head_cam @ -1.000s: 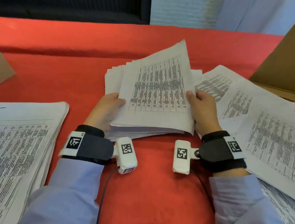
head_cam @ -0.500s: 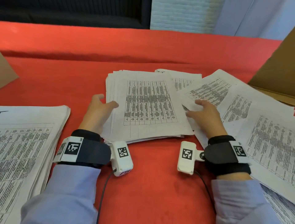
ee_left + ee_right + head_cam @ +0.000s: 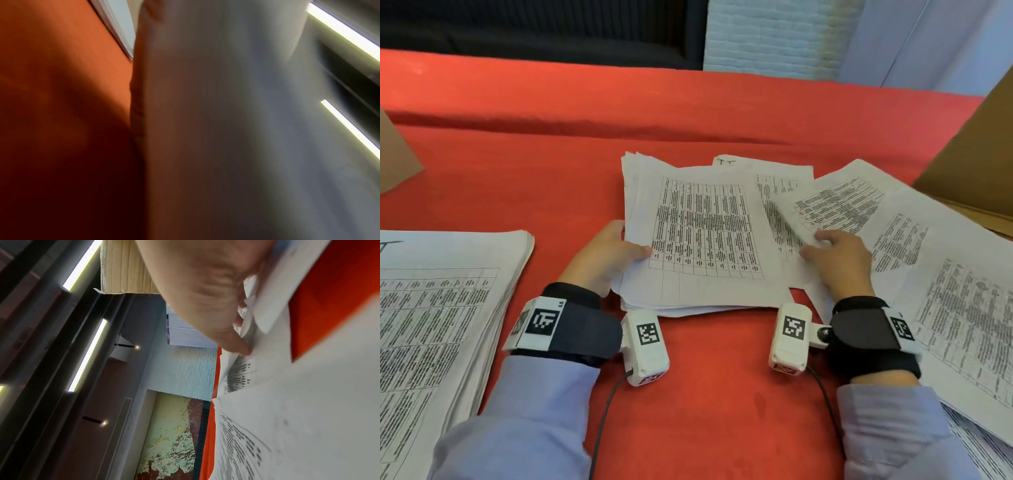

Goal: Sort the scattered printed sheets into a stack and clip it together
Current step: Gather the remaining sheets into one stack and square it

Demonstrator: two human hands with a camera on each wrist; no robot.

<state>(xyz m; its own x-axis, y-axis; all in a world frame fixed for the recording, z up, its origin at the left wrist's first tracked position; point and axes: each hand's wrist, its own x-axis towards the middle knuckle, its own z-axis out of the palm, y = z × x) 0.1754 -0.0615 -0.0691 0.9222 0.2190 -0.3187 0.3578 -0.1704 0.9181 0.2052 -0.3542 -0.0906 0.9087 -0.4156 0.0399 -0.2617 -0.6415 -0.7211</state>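
A stack of printed sheets [image 3: 702,236] lies flat on the red tablecloth [image 3: 551,178] in the middle of the head view. My left hand [image 3: 633,240] grips the stack's left edge, thumb on the top sheet. My right hand [image 3: 815,245] rests to the right of the stack and pinches the near corner of a loose sheet [image 3: 839,202], which lifts slightly. The right wrist view shows the right hand [image 3: 232,321] with its fingers [image 3: 242,348] against that paper [image 3: 252,368]. The left wrist view is blurred, showing only red cloth [image 3: 51,81] and paper edges [image 3: 117,24].
More loose printed sheets [image 3: 962,308] overlap along the right side. A thick pile of sheets [image 3: 438,325] lies at the left. A cardboard box [image 3: 979,154] stands at the right edge and a cardboard piece [image 3: 393,154] at the far left.
The stack, held tilted up in both hands a second ago, now lies flat. My right hand let go of it and moved right onto a loose sheet. My left hand took its left edge again.
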